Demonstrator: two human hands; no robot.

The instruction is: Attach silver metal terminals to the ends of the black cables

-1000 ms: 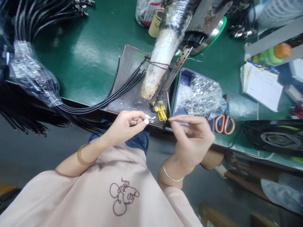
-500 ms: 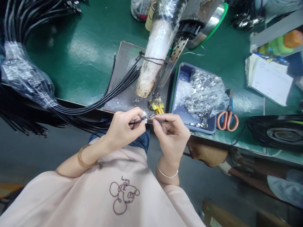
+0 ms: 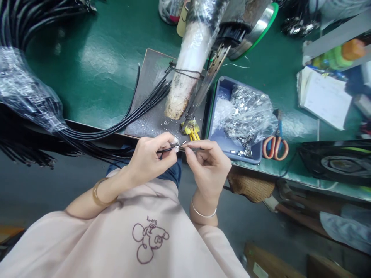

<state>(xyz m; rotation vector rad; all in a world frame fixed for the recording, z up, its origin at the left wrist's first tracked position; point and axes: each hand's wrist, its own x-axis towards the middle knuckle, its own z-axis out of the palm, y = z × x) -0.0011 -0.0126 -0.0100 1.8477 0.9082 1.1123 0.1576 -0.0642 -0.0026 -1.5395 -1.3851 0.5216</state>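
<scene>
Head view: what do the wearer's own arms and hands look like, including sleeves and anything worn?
The left hand has white coverings on the tips of its thumb and forefinger; a smooth amber-brown bangle circles that forearm. The right hand shows no such coverings; a thin silvery bangle circles its wrist. The pale pink-beige fabric sleeves stop well short of the wrists.

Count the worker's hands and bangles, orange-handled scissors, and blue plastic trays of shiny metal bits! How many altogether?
Hands: 2 (left hand, right hand)
Bangles: 2 (brown bangle, thin silvery bangle)
Orange-handled scissors: 1 pair
Blue plastic tray: 1
Total: 6
</scene>
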